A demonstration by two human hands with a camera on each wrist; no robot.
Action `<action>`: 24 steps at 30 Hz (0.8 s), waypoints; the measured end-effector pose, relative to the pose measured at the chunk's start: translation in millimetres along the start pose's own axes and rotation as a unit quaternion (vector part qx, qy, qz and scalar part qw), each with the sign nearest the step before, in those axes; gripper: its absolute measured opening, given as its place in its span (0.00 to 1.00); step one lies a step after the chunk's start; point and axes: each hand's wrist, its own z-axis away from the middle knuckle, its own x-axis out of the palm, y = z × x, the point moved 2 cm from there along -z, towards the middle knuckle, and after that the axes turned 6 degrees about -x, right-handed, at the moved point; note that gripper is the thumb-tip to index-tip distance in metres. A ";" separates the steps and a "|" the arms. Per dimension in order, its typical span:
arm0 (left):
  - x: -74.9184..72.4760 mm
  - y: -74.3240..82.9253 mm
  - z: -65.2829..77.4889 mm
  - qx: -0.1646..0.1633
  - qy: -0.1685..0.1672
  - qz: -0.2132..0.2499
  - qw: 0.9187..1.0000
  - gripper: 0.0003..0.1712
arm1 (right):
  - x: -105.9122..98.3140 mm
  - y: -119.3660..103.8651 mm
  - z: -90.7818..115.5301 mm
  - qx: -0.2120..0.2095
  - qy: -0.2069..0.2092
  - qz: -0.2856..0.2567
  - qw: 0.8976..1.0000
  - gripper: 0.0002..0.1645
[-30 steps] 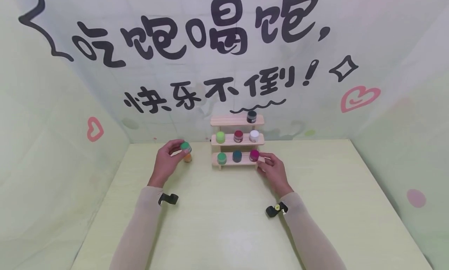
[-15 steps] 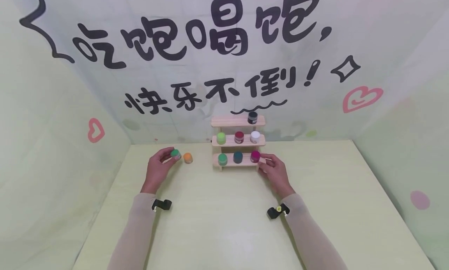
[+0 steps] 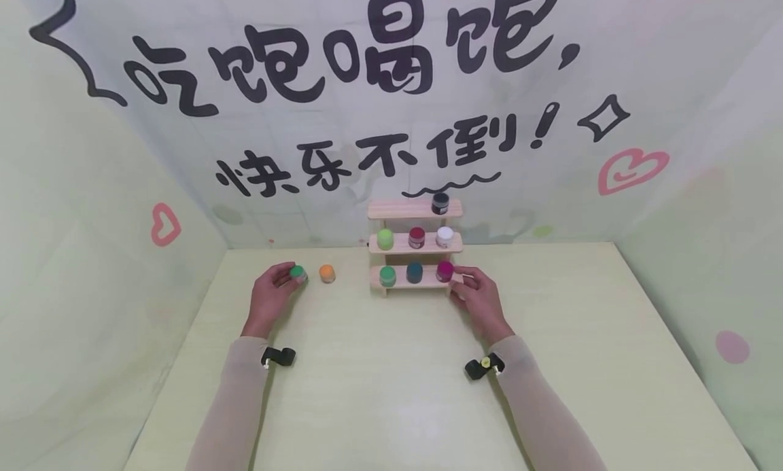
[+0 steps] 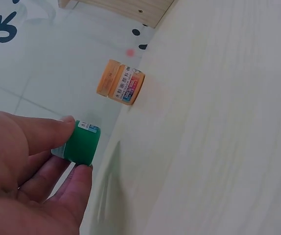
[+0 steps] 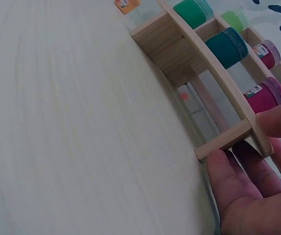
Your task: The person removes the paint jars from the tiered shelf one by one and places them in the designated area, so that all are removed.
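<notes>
Left hand (image 3: 269,298): pinching green jar (image 3: 298,272), nine o'clock of orange jar (image 3: 327,274). Orange jar: upright on tabletop (image 3: 379,369). Right hand (image 3: 481,301): pinching rack (image 3: 400,243) at its three o'clock end, beside magenta jar (image 3: 444,272).

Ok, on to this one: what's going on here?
Someone's left hand holds a green jar, apart from an orange jar that stands to its right on the table; whether the green one touches the table is hard to tell. The right hand grips a tiered wooden rack at the right end of its bottom shelf, next to a magenta jar. The rack has a black jar on top and three jars on each tier below.
</notes>
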 end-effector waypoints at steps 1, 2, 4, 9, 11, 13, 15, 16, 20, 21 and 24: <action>0.6 -1.4 -1.3 -0.004 0.000 0.000 1.000 0.34 | 0.0 0.2 0.3 0.001 0.001 -0.002 1.000 0.25; 1.4 -2.2 -2.0 -0.008 0.001 0.000 1.000 0.34 | -0.2 0.7 0.3 0.002 0.002 -0.002 1.000 0.25; 2.7 -4.0 -3.5 -0.015 0.003 -0.002 1.000 0.33 | -0.1 0.4 0.8 0.005 0.003 -0.001 1.000 0.25; 6.0 -6.4 -5.8 -0.019 0.006 -0.006 1.000 0.32 | 0.5 -0.4 1.0 0.006 0.005 -0.004 1.000 0.25; 7.1 -6.6 -5.9 -0.018 0.006 -0.009 1.000 0.32 | 0.8 -1.2 1.2 0.004 0.005 -0.007 1.000 0.25; 7.8 -6.5 -5.8 -0.018 0.007 -0.011 1.000 0.31 | 1.1 -2.2 1.5 0.003 0.003 -0.007 1.000 0.25; 8.1 -6.5 -5.5 -0.020 0.008 -0.012 1.000 0.31 | 1.3 -3.2 1.7 0.000 0.002 -0.006 1.000 0.24; 8.1 -6.3 -5.3 -0.019 0.008 -0.013 1.000 0.31 | 1.3 -3.6 1.9 0.000 0.002 -0.004 1.000 0.24; 7.1 -7.2 -6.0 -0.020 0.008 -0.004 1.000 0.33 | 0.7 -3.9 2.3 0.004 0.003 -0.002 1.000 0.25; 6.6 -7.6 -6.3 -0.021 0.008 0.000 1.000 0.33 | 0.6 -3.8 2.5 0.007 0.004 -0.003 1.000 0.25; 4.5 -7.9 -7.1 -0.024 0.010 0.015 1.000 0.34 | 0.3 -3.2 2.7 0.012 0.003 -0.001 1.000 0.25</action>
